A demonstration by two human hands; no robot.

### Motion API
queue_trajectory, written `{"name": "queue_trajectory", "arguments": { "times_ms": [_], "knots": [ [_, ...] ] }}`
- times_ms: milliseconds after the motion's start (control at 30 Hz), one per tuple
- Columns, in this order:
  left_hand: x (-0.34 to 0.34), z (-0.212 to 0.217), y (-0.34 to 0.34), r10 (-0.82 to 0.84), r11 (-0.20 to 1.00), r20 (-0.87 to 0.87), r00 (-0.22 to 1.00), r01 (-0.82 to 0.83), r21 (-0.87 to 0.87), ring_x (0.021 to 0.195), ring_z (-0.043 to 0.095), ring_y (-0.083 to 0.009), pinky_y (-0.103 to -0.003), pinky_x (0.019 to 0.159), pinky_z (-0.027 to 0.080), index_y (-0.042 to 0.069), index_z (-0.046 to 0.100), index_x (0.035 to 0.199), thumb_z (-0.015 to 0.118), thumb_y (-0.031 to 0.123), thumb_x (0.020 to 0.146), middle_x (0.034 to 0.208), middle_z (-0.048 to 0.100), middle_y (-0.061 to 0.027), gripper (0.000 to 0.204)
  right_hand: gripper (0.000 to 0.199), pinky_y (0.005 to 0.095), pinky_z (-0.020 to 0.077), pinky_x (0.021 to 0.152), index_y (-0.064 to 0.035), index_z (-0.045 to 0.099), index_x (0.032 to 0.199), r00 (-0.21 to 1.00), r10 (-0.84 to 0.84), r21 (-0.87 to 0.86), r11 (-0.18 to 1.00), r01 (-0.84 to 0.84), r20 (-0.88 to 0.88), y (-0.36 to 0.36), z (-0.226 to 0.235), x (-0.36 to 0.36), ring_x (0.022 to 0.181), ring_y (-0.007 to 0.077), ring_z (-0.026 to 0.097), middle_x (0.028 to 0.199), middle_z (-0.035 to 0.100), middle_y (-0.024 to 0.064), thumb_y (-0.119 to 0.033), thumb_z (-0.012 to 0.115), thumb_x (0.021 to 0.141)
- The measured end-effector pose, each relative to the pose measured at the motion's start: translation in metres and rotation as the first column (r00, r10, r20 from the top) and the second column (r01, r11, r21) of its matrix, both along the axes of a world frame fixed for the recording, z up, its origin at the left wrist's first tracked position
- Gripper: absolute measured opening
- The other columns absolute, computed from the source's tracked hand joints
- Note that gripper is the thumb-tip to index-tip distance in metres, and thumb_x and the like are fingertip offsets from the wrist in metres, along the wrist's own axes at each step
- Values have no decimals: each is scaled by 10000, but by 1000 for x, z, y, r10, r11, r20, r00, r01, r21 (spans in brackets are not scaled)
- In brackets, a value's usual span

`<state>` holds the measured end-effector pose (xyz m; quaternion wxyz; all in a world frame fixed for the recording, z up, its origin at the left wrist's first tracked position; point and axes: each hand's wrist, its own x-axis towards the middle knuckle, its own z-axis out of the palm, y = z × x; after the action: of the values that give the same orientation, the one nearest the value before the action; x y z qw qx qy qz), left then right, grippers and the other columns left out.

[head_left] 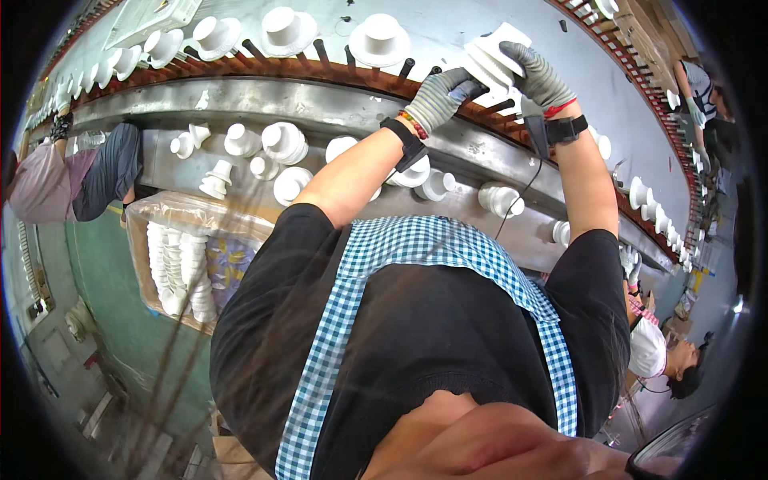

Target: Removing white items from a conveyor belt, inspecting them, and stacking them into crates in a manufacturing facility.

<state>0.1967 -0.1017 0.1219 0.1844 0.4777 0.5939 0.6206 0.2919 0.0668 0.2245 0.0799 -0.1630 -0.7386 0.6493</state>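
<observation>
We see both gloved hands closed on one white ribbed ceramic piece (494,58), held over the far row of dark pegs (320,54) at the right of the line. The left hand (438,98), in a grey knit glove, curls its fingers against the piece's left lower edge — a black wrist strap and a beaded bracelet sit just behind it. The right hand (538,74), gloved the same way, wraps over the piece's right side, fingers bent around it; a black band with a small device and a cable hangs at that wrist.

Left of the held piece, other white hat-shaped ceramic pieces (379,38) stand on the pegs, spaced along the curved rail. On the nearer grey metal ledge (240,100), below the forearms, more white pieces (283,142) sit in a loose row, some tipped. Near left, a clear-wrapped box holds stacks of white ceramic pieces (180,268).

A person in a grey top (108,172) works at the far left — another person (650,346) stands low on the right.
</observation>
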Motion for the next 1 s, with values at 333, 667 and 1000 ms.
{"name": "queue_trajectory", "arguments": {
  "times_ms": [333, 667, 1000],
  "knots": [
    [-47, -25, -45, 209, 974, -539, 816, -224, 39, 975, 622, -305, -365, 839, 507, 137, 678, 1028, 603, 161, 805, 1026, 663, -152, 236, 533, 338, 524, 798, -55, 596, 1170, 998, -3, 276, 961, 22, -69, -79, 1, -44, 922, 191, 612, 1006, 650, 84, -243, 762, 700],
    [-52, -4, -38, -138, 844, 847, 514, -386, 372, 1018, 562, -135, -295, 911, 446, 45, 584, 1182, 499, 337, 936, 1089, 623, -33, 391, 615, 340, 502, 853, -20, 545, 1188, 986, -100, 438, 886, 150, -134, -104, -25, -94, 961, 218, 629, 1051, 653, 124, -275, 783, 682],
    [-98, -6, -65, 321, 849, 658, 681, -514, 118, 935, 544, -170, -316, 856, 444, 20, 564, 1155, 439, 368, 992, 1015, 612, -74, 404, 340, 338, 467, 838, -89, 598, 1074, 823, -299, -260, 947, 191, -484, -120, -18, -116, 924, 160, 585, 1000, 629, 28, -275, 719, 816]
  ]
}}
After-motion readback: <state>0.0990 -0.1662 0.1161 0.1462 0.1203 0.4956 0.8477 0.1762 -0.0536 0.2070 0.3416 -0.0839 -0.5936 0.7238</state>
